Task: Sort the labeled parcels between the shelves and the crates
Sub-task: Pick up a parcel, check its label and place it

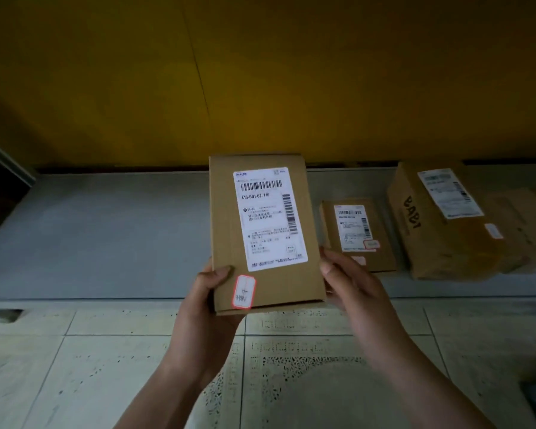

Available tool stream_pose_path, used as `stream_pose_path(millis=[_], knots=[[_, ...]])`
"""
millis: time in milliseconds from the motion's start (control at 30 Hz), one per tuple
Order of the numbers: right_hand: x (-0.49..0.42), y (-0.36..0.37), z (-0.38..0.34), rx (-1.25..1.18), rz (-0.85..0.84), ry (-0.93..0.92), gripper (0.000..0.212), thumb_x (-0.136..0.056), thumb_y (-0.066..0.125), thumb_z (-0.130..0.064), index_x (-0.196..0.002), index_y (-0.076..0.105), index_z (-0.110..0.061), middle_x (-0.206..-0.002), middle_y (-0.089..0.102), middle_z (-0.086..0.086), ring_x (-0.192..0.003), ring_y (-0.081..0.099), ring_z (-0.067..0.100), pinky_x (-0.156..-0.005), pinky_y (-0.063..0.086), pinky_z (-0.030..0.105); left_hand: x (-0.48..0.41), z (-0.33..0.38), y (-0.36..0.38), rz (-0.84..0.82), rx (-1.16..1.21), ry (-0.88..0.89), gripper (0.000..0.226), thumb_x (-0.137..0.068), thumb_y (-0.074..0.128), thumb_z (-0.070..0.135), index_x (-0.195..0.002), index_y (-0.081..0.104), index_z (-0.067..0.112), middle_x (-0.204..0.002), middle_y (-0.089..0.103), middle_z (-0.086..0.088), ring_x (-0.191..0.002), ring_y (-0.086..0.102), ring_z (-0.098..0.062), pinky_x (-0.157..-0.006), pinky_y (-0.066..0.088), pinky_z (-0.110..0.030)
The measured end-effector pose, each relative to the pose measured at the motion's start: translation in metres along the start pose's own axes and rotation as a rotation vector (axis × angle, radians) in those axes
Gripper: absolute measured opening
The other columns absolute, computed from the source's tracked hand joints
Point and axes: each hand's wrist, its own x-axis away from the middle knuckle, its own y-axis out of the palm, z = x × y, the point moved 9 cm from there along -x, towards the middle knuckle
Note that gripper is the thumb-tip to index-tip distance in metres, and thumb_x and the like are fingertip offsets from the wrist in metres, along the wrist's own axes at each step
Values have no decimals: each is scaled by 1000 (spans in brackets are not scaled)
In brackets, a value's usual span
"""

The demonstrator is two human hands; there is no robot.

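Note:
A flat brown cardboard parcel (229,230) with a white barcode label and a small red-bordered sticker is held up over the front edge of a low grey shelf (105,236). My left hand (207,292) grips its lower left corner, thumb on top beside the sticker. My right hand (347,280) holds its lower right edge, fingers curled behind. On the shelf to the right lie a small labeled parcel (358,233) and a larger box (440,224) with black handwriting on its side.
Another brown parcel (520,224) lies at the far right of the shelf, partly cut off. A yellow wall (260,82) rises behind the shelf. Pale tiled floor (105,366) spreads below. A dark frame edge (3,162) stands at the far left.

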Motion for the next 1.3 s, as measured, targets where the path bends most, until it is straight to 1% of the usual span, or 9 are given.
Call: stream_pose_path(millis=[67,300,500,633,700,800,933,1100,1300], knots=[[2,5,-3,-15,-39,0,23,-90,65,-40,-112,72,-39,-113,73,-5,-109,67,14,-92,56,36,0,-1,-4,19,24,-7,49,-80,56,21,-124,62,1,-122,70,-19,-103,69,-26,-89,48,-38],[6,10,-16,-11,-17,-98,26,-89,56,-36,-110,71,-33,-105,75,-15,-100,70,5,-85,53,34,-2,2,3,-57,-133,54,40,-88,53,25,-123,61,9,-116,73,-10,-103,69,-19,-83,52,-32],[4,-3,-12,-54,73,-85,31,-98,55,-28,-127,64,-27,-114,73,-8,-103,69,7,-68,58,22,-6,11,-11,78,-363,194,37,-90,65,30,-119,65,6,-113,73,-16,-108,68,-35,-93,56,-47],[4,-14,-7,-48,130,-81,31,-100,54,-25,-130,62,-26,-117,71,-7,-104,69,10,-66,63,33,-2,13,0,58,-555,306,25,-100,55,20,-117,72,11,-107,77,-5,-98,73,-26,-86,61,-34],[6,-21,-5,-16,152,-94,35,-101,53,-25,-134,57,-34,-117,70,-13,-104,68,4,-69,62,30,-4,8,5,36,-587,314,26,-101,53,18,-119,72,13,-107,77,-4,-97,74,-24,-84,60,-28],[10,-32,-6,161,157,-102,41,-103,49,-30,-141,47,-43,-121,66,-22,-106,63,-9,-83,52,13,-6,-5,19,5,-611,290,27,-101,53,16,-120,72,14,-106,78,-2,-98,74,-21,-83,59,-24],[27,-85,-13,298,258,10,35,-102,51,-31,-136,54,-37,-118,66,-20,-105,63,-1,-85,49,19,3,-32,67,-38,-658,180,24,-101,55,16,-116,73,15,-103,78,-2,-93,75,-17,-78,59,-21],[118,-163,-52,192,505,188,29,-100,54,-30,-126,65,-38,-108,71,-17,-92,65,-4,-74,50,11,51,-42,151,-158,-763,5,19,-100,59,19,-106,77,20,-95,79,-2,-86,75,-21,-85,59,-37],[251,-219,-107,-15,693,405,29,-102,53,-29,-128,64,-35,-106,71,-9,-93,68,8,-78,60,28,141,-27,264,-404,-922,-137,17,-98,61,17,-103,77,20,-91,80,1,-84,76,-18,-67,60,-21]])
